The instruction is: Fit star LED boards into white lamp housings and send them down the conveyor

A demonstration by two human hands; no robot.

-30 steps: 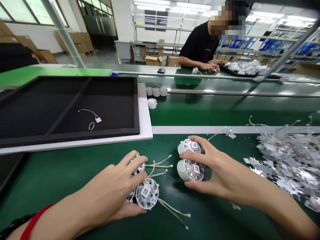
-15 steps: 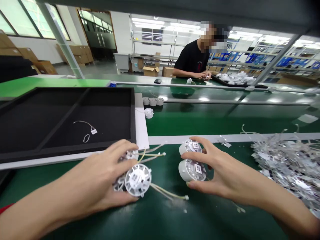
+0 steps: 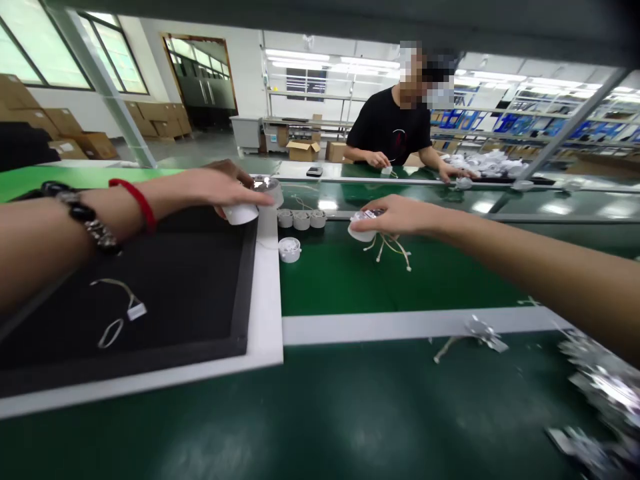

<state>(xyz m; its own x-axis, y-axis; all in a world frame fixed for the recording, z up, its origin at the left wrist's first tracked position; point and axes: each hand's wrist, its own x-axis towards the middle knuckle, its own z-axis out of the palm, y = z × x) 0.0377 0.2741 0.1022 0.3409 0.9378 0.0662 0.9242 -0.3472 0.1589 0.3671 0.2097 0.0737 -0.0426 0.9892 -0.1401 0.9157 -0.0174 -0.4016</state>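
Note:
My left hand is closed around round white plastic housings, at least two of them, held over the far right corner of the black tray. My right hand grips a round white housing above the green belt; thin cables with small connectors dangle below it. Whether a second housing is hidden behind those fingers I cannot make out. Between my hands, a row of three similar housings stands on the belt, with a single white housing nearer to me.
The black tray at left holds a loose cable with a label. A heap of shiny metallic parts lies at right, one wired piece on the grey strip. Across the line, a person handles small white parts. A sloping post stands at right.
Both hands have moved forward with their housings, from the near worktop to the far belt. The left has passed over the tray. My view has shifted, and the co-worker's hands have moved apart.

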